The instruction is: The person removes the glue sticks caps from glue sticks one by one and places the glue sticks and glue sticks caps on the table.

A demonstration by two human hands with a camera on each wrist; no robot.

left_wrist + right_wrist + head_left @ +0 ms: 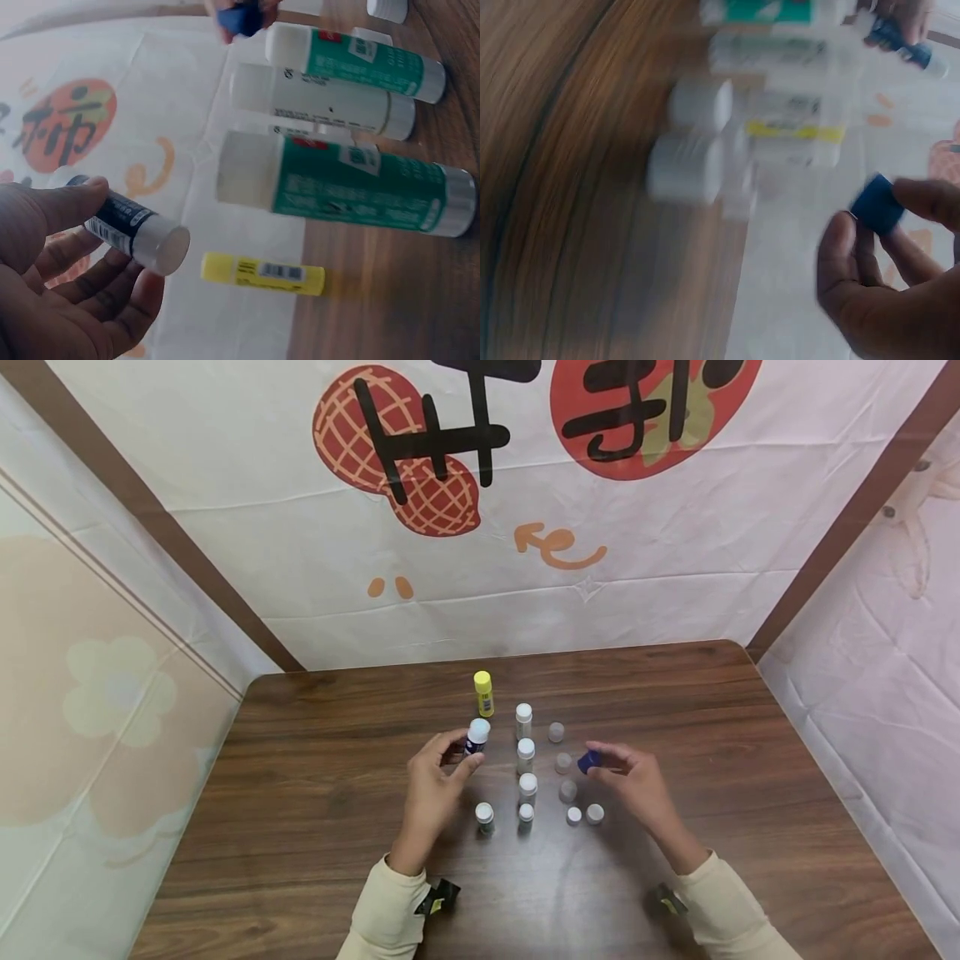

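Observation:
My left hand (pixel 433 789) grips a glue stick (pixel 476 737) with a dark blue label, raised above the table; its whitish end faces up and no cap shows on it. In the left wrist view, thumb and fingers wrap around the label of that glue stick (pixel 124 225). My right hand (pixel 641 789) pinches a small blue cap (pixel 588 762) between thumb and fingers, off the table and apart from the glue stick. Between the hands stands a column of several uncapped glue sticks (pixel 526 758), some with green labels. Another short glue stick (pixel 484 818) stands below my left hand.
A yellow glue stick (pixel 484 695), cap on, stands toward the table's back. Right of the column lie several translucent caps (pixel 563 763) and white caps (pixel 595 814). The brown wooden table (pixel 300 827) ends at a printed cloth wall (pixel 510 618).

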